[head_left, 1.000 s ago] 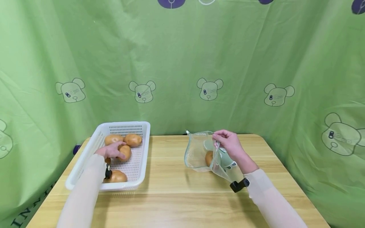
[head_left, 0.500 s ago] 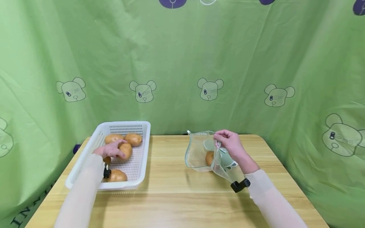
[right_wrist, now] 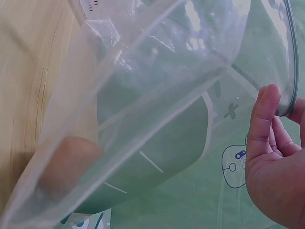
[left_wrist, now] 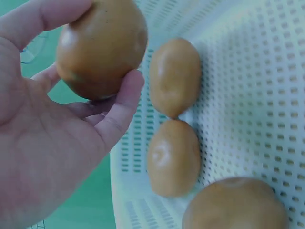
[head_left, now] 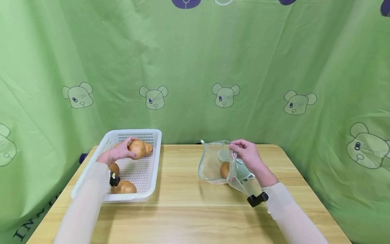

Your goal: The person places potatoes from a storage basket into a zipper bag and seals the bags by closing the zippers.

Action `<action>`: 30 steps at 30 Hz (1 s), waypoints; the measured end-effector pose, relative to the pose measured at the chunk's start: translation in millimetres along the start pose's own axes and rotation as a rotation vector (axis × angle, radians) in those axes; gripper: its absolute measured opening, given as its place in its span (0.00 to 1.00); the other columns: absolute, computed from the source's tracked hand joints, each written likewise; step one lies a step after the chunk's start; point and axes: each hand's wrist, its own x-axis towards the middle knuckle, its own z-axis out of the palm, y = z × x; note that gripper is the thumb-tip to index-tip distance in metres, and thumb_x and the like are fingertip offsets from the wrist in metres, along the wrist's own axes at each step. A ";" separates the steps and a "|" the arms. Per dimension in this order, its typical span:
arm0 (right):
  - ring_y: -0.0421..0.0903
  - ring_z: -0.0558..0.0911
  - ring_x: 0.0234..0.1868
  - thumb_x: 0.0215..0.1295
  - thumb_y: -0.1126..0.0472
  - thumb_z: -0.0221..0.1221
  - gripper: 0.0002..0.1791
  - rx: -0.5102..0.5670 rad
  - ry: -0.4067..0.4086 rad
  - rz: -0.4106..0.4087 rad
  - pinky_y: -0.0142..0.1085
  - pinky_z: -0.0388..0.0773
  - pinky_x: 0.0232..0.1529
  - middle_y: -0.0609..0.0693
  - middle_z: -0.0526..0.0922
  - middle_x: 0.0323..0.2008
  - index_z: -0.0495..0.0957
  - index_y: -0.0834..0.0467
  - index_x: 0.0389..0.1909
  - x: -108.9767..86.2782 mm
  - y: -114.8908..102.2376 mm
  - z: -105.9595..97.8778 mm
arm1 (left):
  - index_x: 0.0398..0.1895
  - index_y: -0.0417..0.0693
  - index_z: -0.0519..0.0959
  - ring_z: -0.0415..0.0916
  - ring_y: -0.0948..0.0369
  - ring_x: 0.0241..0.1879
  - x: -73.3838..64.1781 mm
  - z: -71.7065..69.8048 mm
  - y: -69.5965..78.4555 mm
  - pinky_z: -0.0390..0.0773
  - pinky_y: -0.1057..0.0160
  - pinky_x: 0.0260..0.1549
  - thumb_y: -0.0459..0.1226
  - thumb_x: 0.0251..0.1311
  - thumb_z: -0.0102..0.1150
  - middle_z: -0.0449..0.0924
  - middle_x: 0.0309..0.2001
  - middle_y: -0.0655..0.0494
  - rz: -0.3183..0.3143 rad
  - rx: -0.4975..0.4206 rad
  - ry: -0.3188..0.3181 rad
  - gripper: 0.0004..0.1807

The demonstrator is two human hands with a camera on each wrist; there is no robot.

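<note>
My left hand (head_left: 121, 151) grips a brown potato (left_wrist: 106, 45) with thumb and fingers, holding it above the white perforated basket (head_left: 154, 169). In the left wrist view two potatoes lie end to end below it, and a third potato (left_wrist: 236, 207) shows at the bottom edge. Over on the right, my right hand (head_left: 247, 154) pinches the rim of a clear zip bag (head_left: 210, 162) with a green print, and its mouth gapes toward the left. Inside the bag rests one potato (right_wrist: 69, 162), blurred through the plastic in the right wrist view.
The basket stands at the left of the wooden table (head_left: 182, 217), with a potato (head_left: 124, 187) at its near end. A green curtain (head_left: 189, 67) hangs close behind the table and along both sides. A small dark purple object (head_left: 83, 158) sits beyond the basket's left side.
My left hand has taken hold of a potato and raised it from the basket floor, moving slightly away toward the back. The right hand keeps its pinch on the bag.
</note>
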 end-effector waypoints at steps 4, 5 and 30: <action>0.39 0.79 0.24 0.64 0.64 0.59 0.09 -0.016 0.002 0.000 0.30 0.79 0.28 0.51 0.82 0.28 0.77 0.66 0.40 -0.6 0.1 0.9 | 0.70 0.42 0.51 0.65 0.42 0.55 -3.0 1.7 11.4 0.69 0.48 0.53 0.31 0.45 0.64 0.62 0.59 0.31 0.029 -0.074 0.004 0.47; 0.39 0.79 0.24 0.64 0.64 0.59 0.09 -0.016 0.002 0.001 0.30 0.79 0.28 0.51 0.82 0.28 0.77 0.66 0.40 -0.7 0.2 1.1 | 0.70 0.43 0.50 0.65 0.42 0.56 -3.8 2.2 14.7 0.68 0.47 0.54 0.31 0.45 0.64 0.62 0.59 0.31 0.027 -0.101 0.004 0.48; 0.38 0.79 0.23 0.65 0.66 0.58 0.03 0.025 0.001 -0.025 0.28 0.78 0.26 0.48 0.82 0.26 0.79 0.57 0.34 -2.9 -4.1 4.6 | 0.70 0.53 0.49 0.61 0.47 0.58 -6.2 90.6 131.6 0.63 0.51 0.57 0.28 0.44 0.57 0.54 0.65 0.41 0.271 -0.467 -0.165 0.47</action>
